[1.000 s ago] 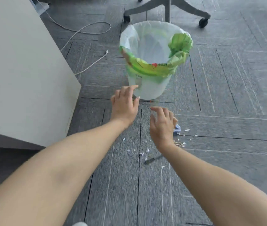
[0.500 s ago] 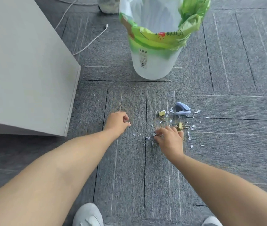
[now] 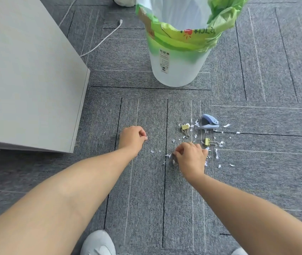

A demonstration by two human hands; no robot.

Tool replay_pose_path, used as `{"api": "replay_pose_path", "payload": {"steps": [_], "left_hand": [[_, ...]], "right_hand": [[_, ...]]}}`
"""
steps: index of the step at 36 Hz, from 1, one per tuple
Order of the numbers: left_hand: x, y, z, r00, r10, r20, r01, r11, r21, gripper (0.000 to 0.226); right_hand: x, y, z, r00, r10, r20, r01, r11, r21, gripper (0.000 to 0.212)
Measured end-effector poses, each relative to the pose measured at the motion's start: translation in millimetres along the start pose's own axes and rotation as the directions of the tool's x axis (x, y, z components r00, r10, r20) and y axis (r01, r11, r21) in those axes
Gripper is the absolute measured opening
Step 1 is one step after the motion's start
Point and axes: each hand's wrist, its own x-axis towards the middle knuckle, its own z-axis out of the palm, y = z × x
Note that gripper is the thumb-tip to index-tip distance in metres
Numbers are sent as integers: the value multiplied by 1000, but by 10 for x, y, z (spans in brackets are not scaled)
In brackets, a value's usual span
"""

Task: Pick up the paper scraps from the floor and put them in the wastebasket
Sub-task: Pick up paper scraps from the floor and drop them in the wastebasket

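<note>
The wastebasket (image 3: 176,70) stands at the upper middle of the frame, and a second ago both my hands reached toward it, fingers spread. Now they're down on the floor. The left hand (image 3: 132,138) sits mid-frame curled in a loose fist; I can't tell if it holds anything. The right hand (image 3: 190,157), just right of centre, curls over the paper scraps (image 3: 216,153), pinching at them, barely shifted from half a second ago. So another pickup round begins, with plenty of scraps still on the carpet.
</note>
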Motion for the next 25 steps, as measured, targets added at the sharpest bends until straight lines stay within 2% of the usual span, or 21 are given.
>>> {"api": "replay_pose_path", "payload": {"steps": [5,8,13,17,21,25], "left_hand": [[6,-22,-4,997,70,22,-71,992,100,12],[33,-27,-29,985,149,88,-164,965,206,12],[17,-67,-15,968,179,176,-224,933,281,7],[-72,-89,5,951,208,229,-267,927,264,8],[-139,-95,12,934,242,263,-299,932,205,5],[-219,-82,74,938,231,260,-276,949,153,5]], "right_hand": [[17,44,-4,992,-103,68,98,993,70,8],[2,60,20,976,-198,94,194,980,48,13],[-15,35,16,974,-200,104,202,979,-5,14],[-11,62,13,972,-219,85,224,973,-52,14],[30,90,2,967,-232,105,238,970,-50,22],[75,97,-7,960,-253,118,261,963,-63,23]]}}
